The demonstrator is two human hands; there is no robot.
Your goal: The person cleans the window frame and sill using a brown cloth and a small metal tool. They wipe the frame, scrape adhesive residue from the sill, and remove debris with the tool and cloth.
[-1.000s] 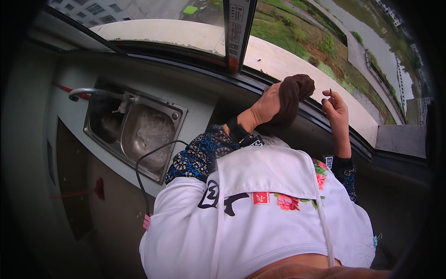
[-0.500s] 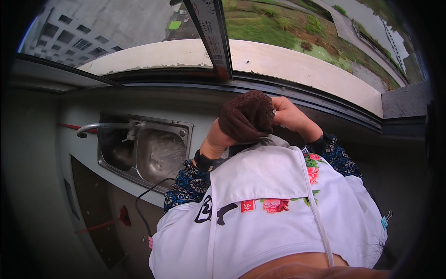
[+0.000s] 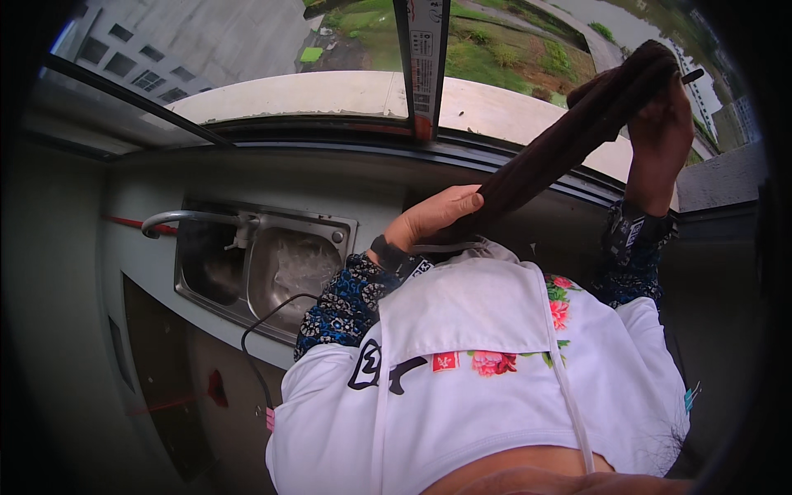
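- The wide window point(image 3: 272, 49) with its dark frame fills the top of my view; beyond it lie a pale concrete ledge point(image 3: 330, 91), grass and grey buildings.
- Below it runs a grey countertop point(image 3: 148, 198) holding a stainless steel sink point(image 3: 285, 268) with a curved metal tap point(image 3: 177, 219), well left of both hands.
- I am wearing a white apron with a red flower print point(image 3: 462, 371); a thin black cable point(image 3: 260, 338) hangs beside it.
- The long dark brown cloth point(image 3: 569, 136) is stretched taut, slanting from lower left up to upper right in front of the window.
- My left hand point(image 3: 433, 216) is clamped on its lower end, fingers curled around the fabric.
- My right hand point(image 3: 660, 136) is closed over its upper end, raised high against the glass.
- I judge this the stretching or straightening step; the next move calls for keeping both grips firm and the cloth tense.
- A narrow upright label point(image 3: 422, 41), white with a red foot, sits on the window's central post.
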